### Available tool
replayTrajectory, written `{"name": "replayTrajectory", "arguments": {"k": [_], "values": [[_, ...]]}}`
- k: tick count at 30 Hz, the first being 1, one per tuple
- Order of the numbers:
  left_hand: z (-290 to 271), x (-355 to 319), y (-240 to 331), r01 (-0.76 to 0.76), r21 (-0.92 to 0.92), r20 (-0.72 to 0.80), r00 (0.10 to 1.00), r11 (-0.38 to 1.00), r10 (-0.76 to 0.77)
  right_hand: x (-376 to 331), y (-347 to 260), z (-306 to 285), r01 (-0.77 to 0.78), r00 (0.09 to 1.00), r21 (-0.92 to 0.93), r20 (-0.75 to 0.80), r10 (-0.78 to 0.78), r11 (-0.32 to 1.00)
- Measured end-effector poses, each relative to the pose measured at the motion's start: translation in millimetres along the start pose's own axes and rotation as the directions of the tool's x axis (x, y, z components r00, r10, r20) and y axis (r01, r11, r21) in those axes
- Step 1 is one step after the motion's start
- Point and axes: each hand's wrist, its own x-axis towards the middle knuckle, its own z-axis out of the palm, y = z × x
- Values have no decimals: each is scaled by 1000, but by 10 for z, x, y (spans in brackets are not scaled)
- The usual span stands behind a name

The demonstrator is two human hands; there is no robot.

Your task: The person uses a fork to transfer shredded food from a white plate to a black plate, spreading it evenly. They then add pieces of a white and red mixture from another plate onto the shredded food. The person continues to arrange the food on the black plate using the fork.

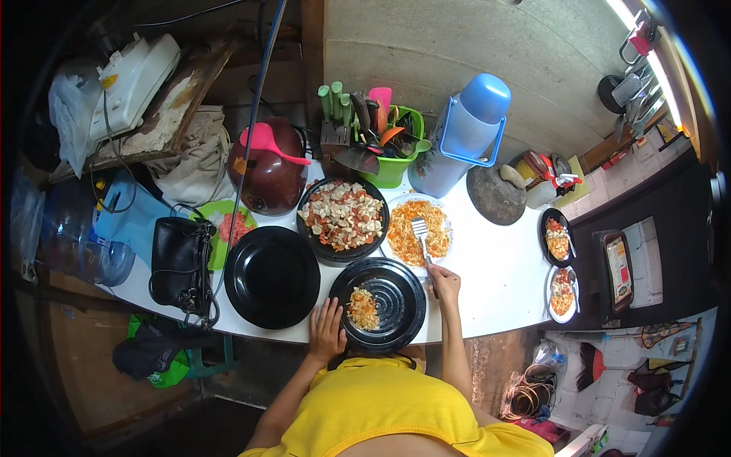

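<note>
1. Nearest the lower edge, the person's yellow shirt (381,419) fills the foreground, and both forearms rise from it toward the white tabletop (502,282).
2. The left hand (327,331) lies flat on the tabletop at its near edge, fingers spread and its grip released, touching the left rim of a black ridged plate (396,293).
3. That black ridged plate sits at the near edge between the two hands and carries a small heap of orange-and-pale food (363,308) on its left side.
4. The right hand (444,283) is clenched around the handle of a metal spatula (421,232), just right of the black ridged plate.
5. The spatula's slotted blade rests on the orange food in a white plate (438,217), which stands just behind the black ridged plate.
6. Left of the black ridged plate is an empty black plate (272,276), and left of that a black handbag (180,263).
7. Behind these, a black tray of mixed pieces (343,217) touches the white plate's left rim.
8. At the far right of the tabletop stand two small filled plates (560,266).
9. Farthest back are a brown rice cooker (270,179) with a pink ladle (266,141) on it, a green utensil basket (396,164) and a blue thermos jug (464,133).
</note>
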Motion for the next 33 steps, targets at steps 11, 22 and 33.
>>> {"name": "replayTrajectory", "arguments": {"k": [11, 22, 33], "values": [[3, -13, -4, 0, 9, 11, 1000, 1000, 0, -199, -116, 66, 212, 972, -206, -60, -228, 955], [10, -6, 4, -14, 31, -26, 1000, 999, 15, -265, -39, 78, 477, 753, -666, -26, -657, 573], [27, -20, 8, -26, 64, -57, 998, 998, 29, -424, -29, 107, 498, 648, -824, 146, -748, 271]]}}
